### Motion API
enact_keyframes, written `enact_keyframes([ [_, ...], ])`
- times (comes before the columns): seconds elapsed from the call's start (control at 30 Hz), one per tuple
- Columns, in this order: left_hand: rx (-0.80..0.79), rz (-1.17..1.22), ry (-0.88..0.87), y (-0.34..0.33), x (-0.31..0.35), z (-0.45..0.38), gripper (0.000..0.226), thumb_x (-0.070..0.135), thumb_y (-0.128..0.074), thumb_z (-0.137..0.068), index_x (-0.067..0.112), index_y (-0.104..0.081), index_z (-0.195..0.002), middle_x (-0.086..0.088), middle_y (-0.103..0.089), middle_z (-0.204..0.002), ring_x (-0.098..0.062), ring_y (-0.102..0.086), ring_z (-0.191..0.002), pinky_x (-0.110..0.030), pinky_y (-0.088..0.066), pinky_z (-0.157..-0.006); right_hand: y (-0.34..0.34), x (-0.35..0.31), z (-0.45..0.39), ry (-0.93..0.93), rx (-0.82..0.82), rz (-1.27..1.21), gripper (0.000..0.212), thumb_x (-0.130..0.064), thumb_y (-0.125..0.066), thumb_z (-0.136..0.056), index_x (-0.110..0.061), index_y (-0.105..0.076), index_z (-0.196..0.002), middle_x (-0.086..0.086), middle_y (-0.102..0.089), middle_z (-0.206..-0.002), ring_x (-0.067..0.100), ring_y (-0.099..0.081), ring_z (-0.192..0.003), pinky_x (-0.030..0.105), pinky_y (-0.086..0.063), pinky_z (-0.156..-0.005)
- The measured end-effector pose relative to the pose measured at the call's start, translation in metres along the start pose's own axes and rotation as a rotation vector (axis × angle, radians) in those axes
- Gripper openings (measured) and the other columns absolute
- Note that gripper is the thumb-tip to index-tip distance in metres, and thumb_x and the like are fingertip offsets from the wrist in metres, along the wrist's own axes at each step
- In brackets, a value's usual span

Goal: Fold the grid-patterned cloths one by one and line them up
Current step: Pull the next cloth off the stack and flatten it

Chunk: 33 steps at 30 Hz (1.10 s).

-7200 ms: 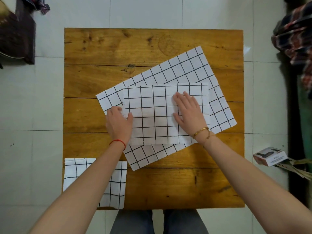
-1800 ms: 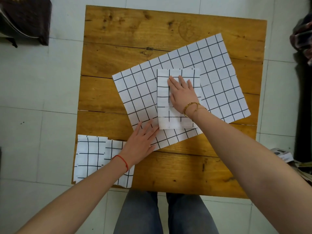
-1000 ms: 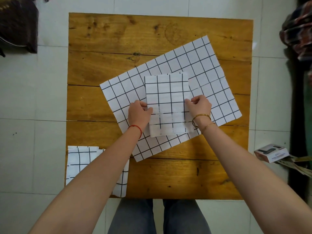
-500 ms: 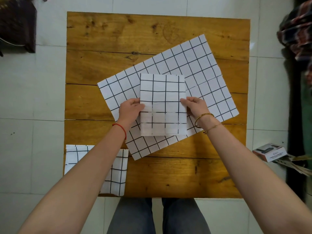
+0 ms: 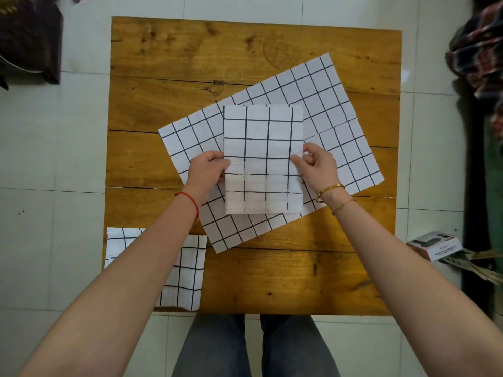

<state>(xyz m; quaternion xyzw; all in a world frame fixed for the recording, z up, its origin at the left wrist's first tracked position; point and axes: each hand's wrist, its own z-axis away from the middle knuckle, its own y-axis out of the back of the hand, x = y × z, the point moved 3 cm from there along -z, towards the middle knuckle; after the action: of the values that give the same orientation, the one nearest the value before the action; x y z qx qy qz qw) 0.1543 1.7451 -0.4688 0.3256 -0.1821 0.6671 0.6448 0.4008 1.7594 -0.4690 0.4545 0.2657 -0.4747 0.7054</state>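
Folded cloth [image 5: 262, 148] now pinched at both side edges by left hand [image 5: 208, 170] and right hand [image 5: 317, 165]; earlier pressed flat. Held atop unfolded cloth [image 5: 326, 110], mid-tabletop [image 5: 190, 50]. Folding judged finished; placement beside stacked cloth [image 5: 187, 270] expected.

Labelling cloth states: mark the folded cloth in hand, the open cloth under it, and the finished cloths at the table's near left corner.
folded cloth [image 5: 262, 148], head view, upper middle of its top layer.
open cloth [image 5: 337, 115], head view, bare far right part.
finished cloths [image 5: 190, 270], head view, right part, beside the left forearm.
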Motion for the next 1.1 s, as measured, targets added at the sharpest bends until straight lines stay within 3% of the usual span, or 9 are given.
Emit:
enact_keyframes([
  [0.13, -0.03, 0.048, -0.014, 0.0, 0.005, 0.005, 0.021, 0.0, -0.06, -0.09, 0.018, -0.066, -0.083, -0.007, -0.064, -0.083, -0.017, -0.059, -0.068, -0.023, -0.057, -0.065, 0.003, 0.003, 0.001, 0.059, 0.014, -0.038, 0.031, -0.023, -0.064, -0.086, 0.006, -0.061, -0.074, 0.006, -0.043, -0.059, 0.015, -0.035, -0.057, 0.022, -0.032, -0.056],
  [0.23, -0.042, 0.076, 0.01, -0.002, 0.003, 0.005, 0.022, 0.0, -0.057, -0.091, 0.016, -0.069, -0.084, -0.007, -0.062, -0.08, -0.019, -0.056, -0.068, -0.022, -0.057, -0.066, 0.004, 0.002, 0.003, 0.02, 0.028, -0.106, 0.024, 0.002, -0.063, -0.085, -0.016, -0.072, -0.073, -0.017, -0.057, -0.054, 0.003, -0.049, -0.054, 0.017, -0.041, -0.056],
  [0.37, -0.087, 0.033, -0.054, -0.002, -0.004, 0.003, 0.022, -0.004, -0.053, -0.092, 0.006, -0.073, -0.091, -0.004, -0.071, -0.099, -0.016, -0.066, -0.09, -0.023, -0.057, -0.078, 0.003, 0.0, 0.007, 0.089, -0.052, -0.099, 0.044, 0.017, -0.042, -0.081, -0.01, -0.076, -0.087, -0.003, -0.075, -0.088, 0.018, -0.069, -0.082, 0.026, -0.056, -0.076],
  [0.53, -0.029, -0.242, -0.202, -0.002, -0.014, -0.007, 0.029, -0.005, -0.052, -0.092, 0.011, -0.076, -0.095, -0.005, -0.072, -0.104, -0.009, -0.066, -0.088, -0.014, -0.053, -0.076, 0.0, 0.01, 0.003, 0.064, -0.124, 0.05, 0.053, 0.016, -0.033, -0.083, -0.016, -0.075, -0.09, 0.004, -0.071, -0.109, 0.001, -0.045, -0.042, 0.011, -0.034, -0.043],
  [0.63, -0.003, -0.364, -0.309, -0.006, -0.016, -0.006, 0.037, -0.006, -0.045, -0.091, 0.014, -0.076, -0.099, -0.002, -0.072, -0.105, -0.016, -0.067, -0.098, -0.024, -0.053, -0.091, -0.002, 0.017, 0.0, 0.037, -0.116, 0.12, 0.052, 0.012, -0.035, -0.087, -0.021, -0.074, -0.097, -0.001, -0.068, -0.114, -0.003, -0.063, -0.086, 0.01, -0.049, -0.075],
  [0.7, 0.024, -0.47, -0.435, -0.01, -0.015, -0.001, 0.035, -0.003, -0.047, -0.089, 0.013, -0.074, -0.103, -0.001, -0.07, -0.11, -0.014, -0.062, -0.106, -0.021, -0.046, -0.098, -0.003, 0.017, 0.0, 0.053, -0.095, 0.137, 0.049, 0.01, -0.037, -0.088, -0.022, -0.073, -0.098, -0.001, -0.067, -0.116, 0.009, -0.058, -0.112, 0.017, -0.041, -0.102],
  [0.83, 0.028, -0.77, -0.586, -0.015, -0.023, 0.011, 0.037, 0.013, -0.059, -0.09, 0.012, -0.061, -0.127, -0.004, -0.054, -0.132, -0.02, -0.044, -0.126, -0.03, -0.035, -0.108, -0.007, 0.012, 0.003, 0.146, -0.067, 0.298, 0.041, 0.006, -0.041, -0.088, -0.017, -0.074, -0.099, 0.001, -0.061, -0.12, 0.014, -0.049, -0.114, 0.014, -0.035, -0.096],
  [1.0, 0.033, -1.045, -0.7, -0.009, -0.035, 0.021, 0.057, 0.025, -0.062, -0.09, 0.012, -0.043, -0.143, -0.006, -0.041, -0.147, -0.024, -0.032, -0.137, -0.04, -0.03, -0.112, -0.017, 0.005, 0.014, 0.408, 0.092, 0.643, 0.027, -0.009, -0.05, -0.083, -0.015, -0.067, -0.103, 0.004, -0.059, -0.112, 0.025, -0.046, -0.11, 0.036, -0.041, -0.094],
  [1.1, 0.002, -1.244, -0.747, -0.006, -0.042, 0.022, 0.062, 0.032, -0.059, -0.091, 0.012, -0.039, -0.145, -0.006, -0.038, -0.15, -0.027, -0.03, -0.139, -0.042, -0.027, -0.113, -0.04, -0.004, 0.021, 0.56, 0.003, 0.752, 0.035, -0.013, -0.049, -0.084, -0.011, -0.06, -0.118, 0.004, -0.059, -0.122, 0.027, -0.046, -0.117, 0.038, -0.04, -0.099],
])
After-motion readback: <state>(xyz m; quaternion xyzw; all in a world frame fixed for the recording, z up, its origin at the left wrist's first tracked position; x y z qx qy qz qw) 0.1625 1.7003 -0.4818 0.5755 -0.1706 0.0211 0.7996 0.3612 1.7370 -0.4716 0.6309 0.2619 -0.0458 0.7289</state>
